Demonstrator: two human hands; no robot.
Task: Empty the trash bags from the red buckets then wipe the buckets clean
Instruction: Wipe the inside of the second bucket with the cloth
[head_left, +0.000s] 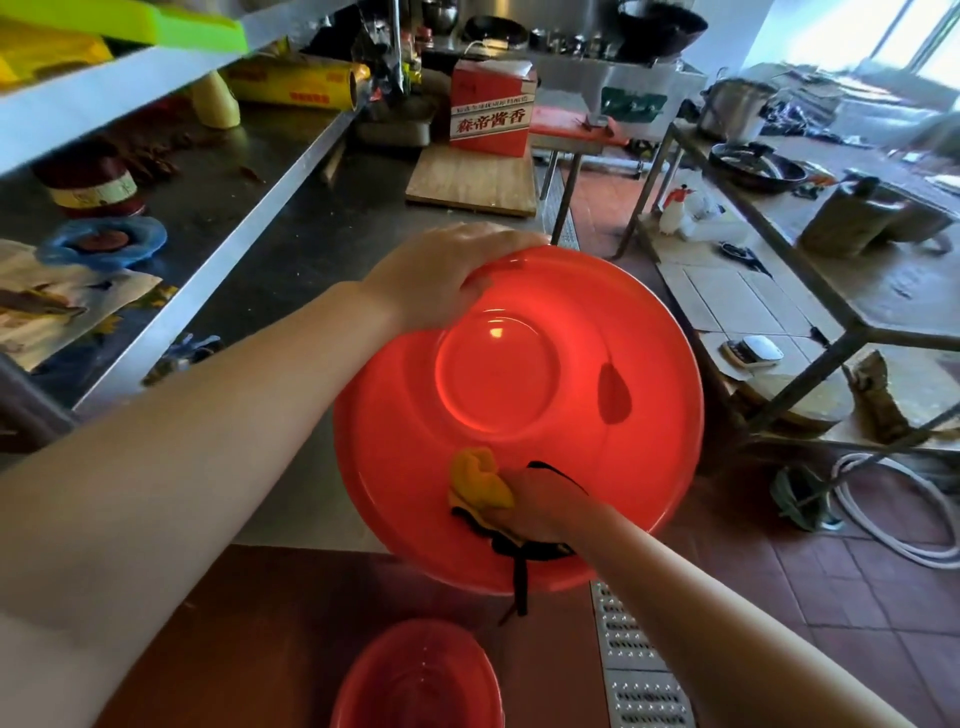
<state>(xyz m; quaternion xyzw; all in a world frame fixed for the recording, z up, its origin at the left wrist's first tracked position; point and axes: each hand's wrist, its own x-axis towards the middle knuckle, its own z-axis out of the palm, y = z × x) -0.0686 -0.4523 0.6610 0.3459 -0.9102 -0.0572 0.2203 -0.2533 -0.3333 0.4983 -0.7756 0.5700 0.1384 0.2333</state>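
A large red bucket (639, 415) is tilted toward me at the centre of the head view, its inside and round bottom facing the camera. My left hand (441, 275) grips its far upper-left rim, fingers curled over the edge. Inside the bucket near its lower rim, my right hand (540, 506) clutches a yellow cloth (478, 480) with black trim and presses it against the inner wall. A second red bucket (421, 680) stands below at the bottom edge, only partly in view.
A steel counter (291, 249) with a shelf runs along the left, holding jars, a yellow cling-film box (296, 85), a wooden board (472, 182) and a red carton (491, 109). Metal tables (831, 312) stand to the right. A floor drain grate (634, 670) and a hose (893, 525) lie on red tiles.
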